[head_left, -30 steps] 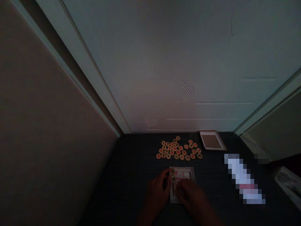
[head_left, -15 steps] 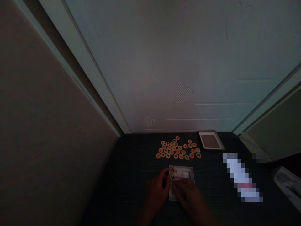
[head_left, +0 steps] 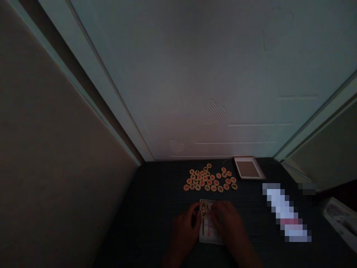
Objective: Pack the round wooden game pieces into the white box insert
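Observation:
A shallow white box (head_left: 203, 239) lies in front of me on the dark table. Two round wooden Chinese chess pieces with dark characters sit in its upper left corner, an upper piece (head_left: 203, 205) and a lower piece (head_left: 204, 213). My left hand (head_left: 186, 227) is curled round the box's left edge, its fingertips beside those two pieces. In the fingers of my right hand (head_left: 227, 219) is another Chinese chess piece (head_left: 211, 207), at the box's top, just right of the upper piece. That hand covers the box's right side.
Beyond the box, many loose Chinese chess pieces (head_left: 205, 178) with red or dark characters lie face up. A shallow lid-like tray (head_left: 248, 168) rests at the back right. A blurred-out pale strip (head_left: 287, 212) is on the right. A white door (head_left: 195, 74) stands behind the table.
My right hand has moved up and slightly right, from the box's left column to its top, with a piece in its fingers. My left hand stays at the left edge.

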Available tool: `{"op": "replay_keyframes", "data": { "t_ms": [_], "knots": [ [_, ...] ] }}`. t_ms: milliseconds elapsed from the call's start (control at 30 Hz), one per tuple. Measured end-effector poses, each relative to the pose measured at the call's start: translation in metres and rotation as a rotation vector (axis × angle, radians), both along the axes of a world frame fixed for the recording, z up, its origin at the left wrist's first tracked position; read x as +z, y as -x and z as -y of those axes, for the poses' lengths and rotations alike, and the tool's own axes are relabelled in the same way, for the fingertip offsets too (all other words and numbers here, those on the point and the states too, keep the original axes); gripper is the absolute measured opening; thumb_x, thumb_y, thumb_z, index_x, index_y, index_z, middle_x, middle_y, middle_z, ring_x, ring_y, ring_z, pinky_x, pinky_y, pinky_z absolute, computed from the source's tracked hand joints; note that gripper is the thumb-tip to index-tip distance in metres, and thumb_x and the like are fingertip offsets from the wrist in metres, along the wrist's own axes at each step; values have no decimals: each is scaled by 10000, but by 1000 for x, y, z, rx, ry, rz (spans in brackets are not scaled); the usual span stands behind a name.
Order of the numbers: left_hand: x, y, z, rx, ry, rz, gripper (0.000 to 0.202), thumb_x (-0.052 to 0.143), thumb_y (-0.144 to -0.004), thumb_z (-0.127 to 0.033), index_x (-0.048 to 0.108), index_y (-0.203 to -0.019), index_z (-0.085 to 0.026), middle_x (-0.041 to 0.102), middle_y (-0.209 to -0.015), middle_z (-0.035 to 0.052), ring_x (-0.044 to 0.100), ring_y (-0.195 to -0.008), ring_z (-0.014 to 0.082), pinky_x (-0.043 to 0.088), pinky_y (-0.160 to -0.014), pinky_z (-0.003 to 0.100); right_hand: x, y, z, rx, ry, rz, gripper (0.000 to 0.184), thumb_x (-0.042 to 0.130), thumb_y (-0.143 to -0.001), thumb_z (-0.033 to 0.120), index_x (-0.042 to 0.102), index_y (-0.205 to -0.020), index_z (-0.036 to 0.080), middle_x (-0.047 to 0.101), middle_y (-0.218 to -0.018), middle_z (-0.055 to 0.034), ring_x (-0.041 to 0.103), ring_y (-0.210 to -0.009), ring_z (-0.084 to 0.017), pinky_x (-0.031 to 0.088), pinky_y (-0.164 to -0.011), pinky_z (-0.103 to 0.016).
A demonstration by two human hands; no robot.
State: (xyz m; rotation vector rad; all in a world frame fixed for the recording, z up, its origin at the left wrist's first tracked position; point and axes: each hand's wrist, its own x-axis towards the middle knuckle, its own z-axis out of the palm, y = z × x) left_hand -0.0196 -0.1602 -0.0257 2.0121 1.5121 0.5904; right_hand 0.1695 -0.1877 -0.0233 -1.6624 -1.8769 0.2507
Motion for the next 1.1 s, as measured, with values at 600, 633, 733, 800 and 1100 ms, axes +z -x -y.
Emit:
{"op": "replay_keyframes", "data": {
  "t_ms": [600, 633, 733, 800, 1100],
  "knots": [
    [-2, 1, -1, 14, 15, 12, 328, 486, -1009, -386, 637, -1292, -319, 742, -842, -28, 714, -771, 162, 512, -745, 260, 3, -42, -21, -168, -7, -53, 231, 514, -1018, 352, 688, -1132, 251, 725, -1089, -85, 676, -1030, -261, 527, -933, -419],
    [1, 0, -1, 17, 33, 5, 347, 498, -1004, -414, 622, -1313, -316, 732, -822, -32, 711, -756, 162, 508, -731, 257, 5, -52, -25, -185, -7, -44, 239, 516, -1015, 362, 686, -1141, 250, 724, -1099, -87, 674, -1042, -266, 522, -941, -425],
    [14, -6, -4, 16, 105, -65, 541, 557, -961, -518, 510, -1449, -289, 724, -791, -30, 713, -732, 191, 495, -700, 274, 5, -79, -32, -226, -1, -8, 258, 514, -1007, 381, 687, -1141, 246, 715, -1135, -95, 664, -1069, -278, 507, -961, -441],
    [21, -10, -6, 12, 134, -151, 635, 568, -945, -534, 444, -1510, -272, 743, -818, -6, 725, -761, 226, 490, -718, 304, 1, -91, -34, -250, 2, -2, 263, 512, -1000, 382, 689, -1130, 237, 701, -1169, -106, 656, -1075, -279, 501, -969, -446],
    [16, -12, -4, 22, 121, -134, 526, 477, -999, -484, 476, -1487, -287, 758, -863, 0, 738, -822, 220, 486, -758, 305, -12, -94, -41, -293, -2, -48, 272, 540, -981, 448, 680, -1017, 218, 714, -1019, -106, 659, -996, -274, 520, -914, -437]
  ]
}}
